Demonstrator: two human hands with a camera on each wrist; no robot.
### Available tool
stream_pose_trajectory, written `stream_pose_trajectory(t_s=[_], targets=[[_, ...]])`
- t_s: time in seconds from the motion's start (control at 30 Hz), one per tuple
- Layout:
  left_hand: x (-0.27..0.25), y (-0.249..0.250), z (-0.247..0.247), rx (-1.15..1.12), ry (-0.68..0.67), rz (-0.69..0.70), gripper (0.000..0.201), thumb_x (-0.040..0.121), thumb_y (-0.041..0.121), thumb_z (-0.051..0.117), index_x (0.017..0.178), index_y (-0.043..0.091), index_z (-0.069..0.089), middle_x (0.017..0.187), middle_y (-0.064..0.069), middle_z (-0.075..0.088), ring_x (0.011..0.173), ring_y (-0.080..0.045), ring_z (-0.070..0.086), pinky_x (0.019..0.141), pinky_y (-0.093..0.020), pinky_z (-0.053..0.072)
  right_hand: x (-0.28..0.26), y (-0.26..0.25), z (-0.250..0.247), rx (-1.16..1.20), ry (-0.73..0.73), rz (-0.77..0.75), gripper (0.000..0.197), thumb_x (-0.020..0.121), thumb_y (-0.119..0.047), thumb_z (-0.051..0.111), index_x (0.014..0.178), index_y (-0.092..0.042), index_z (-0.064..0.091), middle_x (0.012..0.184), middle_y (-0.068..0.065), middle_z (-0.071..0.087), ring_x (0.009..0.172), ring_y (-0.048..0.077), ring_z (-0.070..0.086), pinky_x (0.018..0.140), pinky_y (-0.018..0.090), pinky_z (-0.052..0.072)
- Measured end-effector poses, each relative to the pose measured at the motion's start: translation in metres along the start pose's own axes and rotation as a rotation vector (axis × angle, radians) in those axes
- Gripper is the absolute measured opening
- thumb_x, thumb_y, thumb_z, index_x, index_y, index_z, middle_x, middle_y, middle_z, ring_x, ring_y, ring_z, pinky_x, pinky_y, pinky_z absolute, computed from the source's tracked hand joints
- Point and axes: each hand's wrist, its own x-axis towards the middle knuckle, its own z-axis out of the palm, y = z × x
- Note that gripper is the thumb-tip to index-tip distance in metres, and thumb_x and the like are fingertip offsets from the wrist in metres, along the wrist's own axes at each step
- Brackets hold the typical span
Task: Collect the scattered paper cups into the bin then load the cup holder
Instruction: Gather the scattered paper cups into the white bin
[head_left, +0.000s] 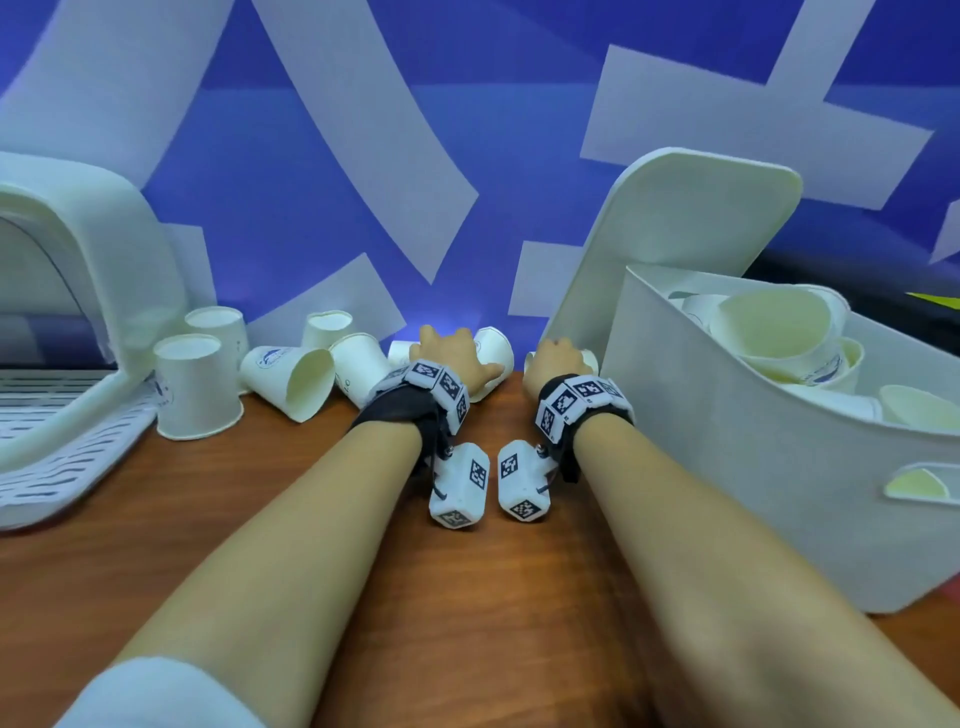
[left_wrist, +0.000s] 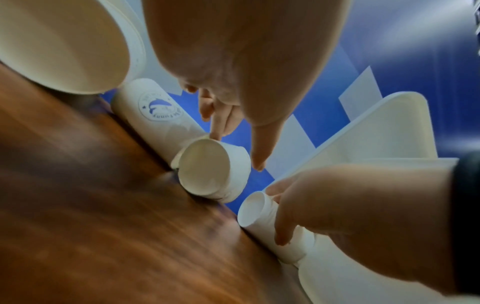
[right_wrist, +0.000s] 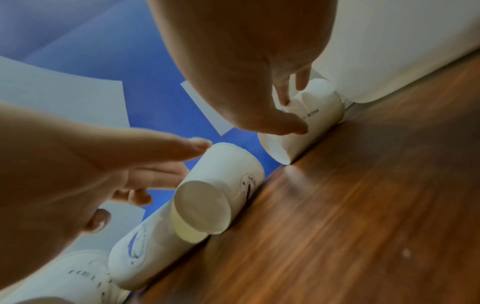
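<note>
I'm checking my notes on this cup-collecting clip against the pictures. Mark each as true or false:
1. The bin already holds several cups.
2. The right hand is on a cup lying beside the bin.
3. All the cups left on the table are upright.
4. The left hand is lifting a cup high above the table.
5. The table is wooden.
1. True: the bin has cups piled inside.
2. True: the right hand has thumb and fingers on a tipped cup beside the bin wall.
3. False: several lie on their sides, such as one by the upright cups.
4. False: the left hand reaches over a tipped cup lying on the table.
5. True.
</note>
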Motion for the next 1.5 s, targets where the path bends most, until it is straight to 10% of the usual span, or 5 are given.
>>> stream_pose_trajectory(t_s=[0.37,0.57,0.87,1.07,1.5], targets=[[0.008,-0.009,0.005,0.07,-0.096,-0.036,0.057,0.083,0.06,0.055,0.114,0.012,0.055,0.098,-0.006,0.054,0.116,-0.028,0.04,0.087,-0.038,0.035,0.004,0.016,-0.002,-0.074,-0.028,-0.096,0.031,0.096,-0.024,0.046,0.124,-0.014,0.051,0.128,0.011,0.054,0.125,0.029,0.041,0.102,0.042,0.03],[0.013,-0.005,0.009,0.055,-0.101,-0.054,0.048,0.081,0.063,0.056,0.077,0.015,0.048,0.085,-0.004,0.052,0.112,-0.028,0.043,0.092,-0.04,0.039,-0.002,0.014,-0.006,-0.178,-0.092,-0.136,0.036,0.096,-0.024,0.043,0.129,-0.021,0.056,0.133,0.008,0.045,0.126,0.03,0.036,0.103,0.043,0.029],[-0.013,-0.01,-0.029,-0.108,0.13,0.001,0.035,0.07,0.049,0.068,0.087,0.019,0.064,0.083,-0.001,0.065,0.091,-0.024,0.055,0.072,-0.033,0.038,-0.024,0.008,-0.023,-0.077,-0.002,-0.273,0.022,0.091,-0.023,0.049,0.111,-0.013,0.051,0.109,0.006,0.061,0.108,0.027,0.055,0.088,0.038,0.032],[-0.052,-0.019,-0.081,-0.512,0.114,-0.033,0.034,0.07,0.034,0.072,0.091,0.007,0.07,0.083,-0.01,0.067,0.074,-0.024,0.058,0.063,-0.032,0.047,-0.055,0.001,-0.052,0.078,0.028,-0.31,0.052,0.085,-0.019,0.059,0.135,-0.026,0.044,0.132,0.002,0.051,0.123,0.026,0.048,0.099,0.042,0.034],[-0.123,-0.011,-0.121,-1.067,0.184,-0.096,0.067,0.059,0.03,0.075,0.121,0.009,0.057,0.107,-0.009,0.071,0.097,-0.019,0.068,0.088,-0.035,0.05,-0.12,0.003,-0.137,0.437,0.248,-0.456,0.047,0.079,-0.013,0.065,0.121,-0.018,0.046,0.124,0.002,0.053,0.105,0.028,0.058,0.083,0.04,0.049]])
